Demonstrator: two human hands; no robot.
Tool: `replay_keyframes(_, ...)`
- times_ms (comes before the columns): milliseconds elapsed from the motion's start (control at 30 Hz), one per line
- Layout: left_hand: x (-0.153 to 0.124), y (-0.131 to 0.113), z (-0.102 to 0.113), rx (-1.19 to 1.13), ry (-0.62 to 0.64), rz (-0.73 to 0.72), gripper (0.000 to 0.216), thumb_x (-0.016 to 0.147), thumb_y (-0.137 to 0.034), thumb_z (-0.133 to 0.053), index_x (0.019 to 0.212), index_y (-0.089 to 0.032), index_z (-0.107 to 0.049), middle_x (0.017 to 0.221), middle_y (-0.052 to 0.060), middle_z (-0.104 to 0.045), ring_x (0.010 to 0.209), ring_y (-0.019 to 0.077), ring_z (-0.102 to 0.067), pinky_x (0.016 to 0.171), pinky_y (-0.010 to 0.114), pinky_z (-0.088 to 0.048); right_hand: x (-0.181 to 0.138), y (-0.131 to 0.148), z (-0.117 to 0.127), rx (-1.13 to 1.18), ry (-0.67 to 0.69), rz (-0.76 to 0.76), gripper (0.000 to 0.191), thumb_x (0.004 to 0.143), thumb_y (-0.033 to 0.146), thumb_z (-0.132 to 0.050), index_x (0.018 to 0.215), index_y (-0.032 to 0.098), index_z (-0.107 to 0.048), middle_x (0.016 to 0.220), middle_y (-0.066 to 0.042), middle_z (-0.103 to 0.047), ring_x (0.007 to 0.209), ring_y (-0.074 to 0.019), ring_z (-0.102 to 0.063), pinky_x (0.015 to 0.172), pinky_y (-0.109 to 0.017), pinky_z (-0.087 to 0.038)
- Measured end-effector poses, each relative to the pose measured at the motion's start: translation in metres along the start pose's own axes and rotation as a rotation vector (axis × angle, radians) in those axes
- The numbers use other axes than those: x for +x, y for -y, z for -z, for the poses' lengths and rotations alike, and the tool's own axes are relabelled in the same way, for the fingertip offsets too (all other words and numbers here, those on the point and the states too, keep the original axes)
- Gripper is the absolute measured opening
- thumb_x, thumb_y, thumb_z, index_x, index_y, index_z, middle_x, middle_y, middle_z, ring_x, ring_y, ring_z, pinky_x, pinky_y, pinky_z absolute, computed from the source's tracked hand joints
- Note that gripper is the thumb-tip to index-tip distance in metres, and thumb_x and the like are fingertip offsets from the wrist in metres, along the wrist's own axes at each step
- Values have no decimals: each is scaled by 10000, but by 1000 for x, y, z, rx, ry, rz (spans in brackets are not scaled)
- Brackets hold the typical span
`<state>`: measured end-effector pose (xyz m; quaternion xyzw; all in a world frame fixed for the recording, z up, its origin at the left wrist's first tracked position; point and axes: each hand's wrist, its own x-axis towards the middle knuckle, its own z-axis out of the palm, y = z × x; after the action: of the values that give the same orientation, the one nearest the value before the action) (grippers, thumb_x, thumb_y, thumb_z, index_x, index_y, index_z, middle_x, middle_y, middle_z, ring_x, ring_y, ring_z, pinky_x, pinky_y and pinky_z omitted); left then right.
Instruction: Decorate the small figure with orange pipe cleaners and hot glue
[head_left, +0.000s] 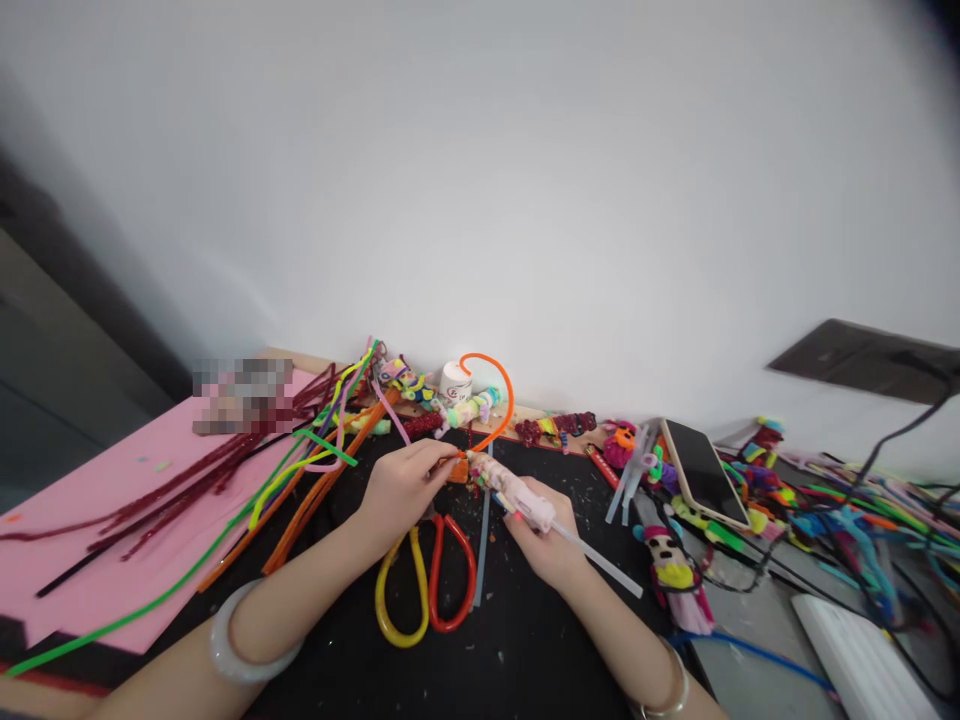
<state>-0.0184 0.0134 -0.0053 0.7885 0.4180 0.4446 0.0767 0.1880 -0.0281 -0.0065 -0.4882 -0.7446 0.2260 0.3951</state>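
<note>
My left hand point(407, 487) pinches the end of an orange pipe cleaner point(501, 385), which loops up and back over the table. My right hand point(546, 535) grips a pink hot glue gun point(525, 497) with a clear glue stick point(604, 562) sticking out behind it. The gun's nozzle points left and meets the orange pipe cleaner at my left fingertips. Scissors point(427, 590) with one yellow and one red handle lie on the black mat point(517, 650) just below both hands.
Long pipe cleaners point(292, 480) in red, green, orange and yellow lie over a pink sheet point(97, 530) at left. Finished pipe-cleaner figures point(559, 428) line the wall. A phone point(705, 470), cables and more figures crowd the right side, with a white block point(862, 650) at the corner.
</note>
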Motion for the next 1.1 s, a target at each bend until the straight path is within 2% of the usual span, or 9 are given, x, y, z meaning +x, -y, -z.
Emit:
replay_keyframes(567, -2, 3, 0, 43, -41, -101, 132, 839, -160, -504, 880, -167, -630, 841, 49, -689, 767, 142, -637, 733, 255, -506, -3, -3, -1, -7, 12, 16, 127, 723, 126, -500, 806, 189, -572, 700, -4, -591, 595, -137, -549, 569, -243, -441)
replay_keyframes(1100, 1, 1, 3, 58, -48, -82, 137, 842, -173, -499, 851, -168, -635, 800, 46, -688, 728, 140, -640, 709, 246, -504, -2, -2, -1, -58, -36, 7, 155, 719, 138, -490, 827, 192, -588, 714, -11, -622, 637, -146, -581, 595, -239, -448)
